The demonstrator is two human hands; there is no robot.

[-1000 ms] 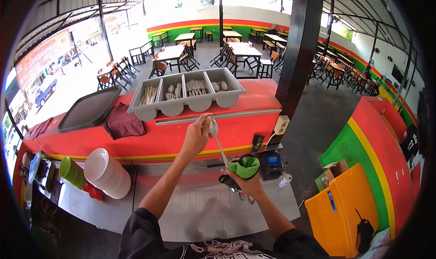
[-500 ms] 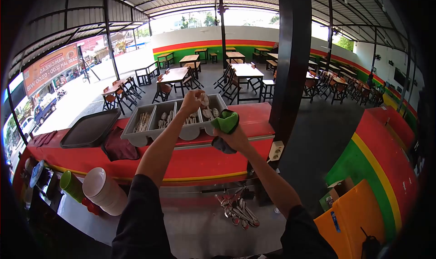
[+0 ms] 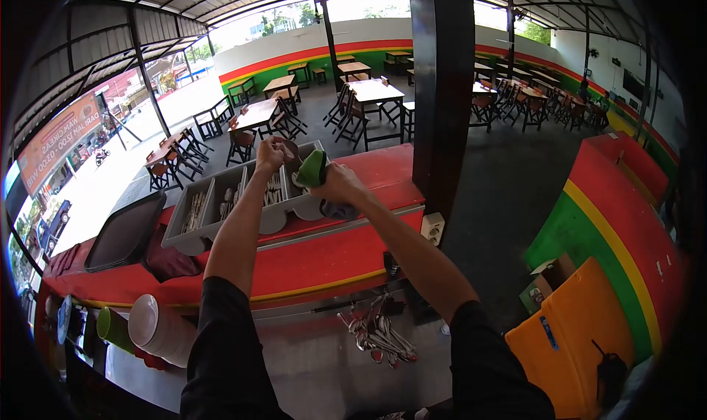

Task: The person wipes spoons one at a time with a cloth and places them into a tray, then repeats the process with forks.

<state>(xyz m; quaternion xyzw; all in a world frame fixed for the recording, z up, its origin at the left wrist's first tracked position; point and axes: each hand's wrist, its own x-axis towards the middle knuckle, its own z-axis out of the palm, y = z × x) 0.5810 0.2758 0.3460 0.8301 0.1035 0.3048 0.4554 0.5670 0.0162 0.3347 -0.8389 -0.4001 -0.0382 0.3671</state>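
In the head view, my left hand (image 3: pixel 272 155) is closed in a pinch on a spoon (image 3: pixel 289 152), held over the right part of a grey cutlery tray (image 3: pixel 193 243). Close beside it, my right hand (image 3: pixel 342 185) grips a green cloth (image 3: pixel 313 169), with a darker fold hanging below the fingers. The tray has several compartments with spoons and forks in them, partly hidden behind my left forearm. Below the ledge, a loose heap of spoons (image 3: pixel 379 335) lies on the steel counter (image 3: pixel 305 361).
The tray stands on a red ledge (image 3: pixel 331 252). Left of it are dark serving trays (image 3: pixel 125 232) and a maroon cloth (image 3: pixel 171 256). Stacked white bowls (image 3: pixel 158 331) and green bowls (image 3: pixel 114 326) sit lower left. A black pillar (image 3: pixel 442 88) rises right of the ledge, above a socket (image 3: pixel 433 228).
My view has tilted and shifted, moving the scene left. The spoon has turned in my left hand and shows darker. The cloth in my right hand has come up closer to it.
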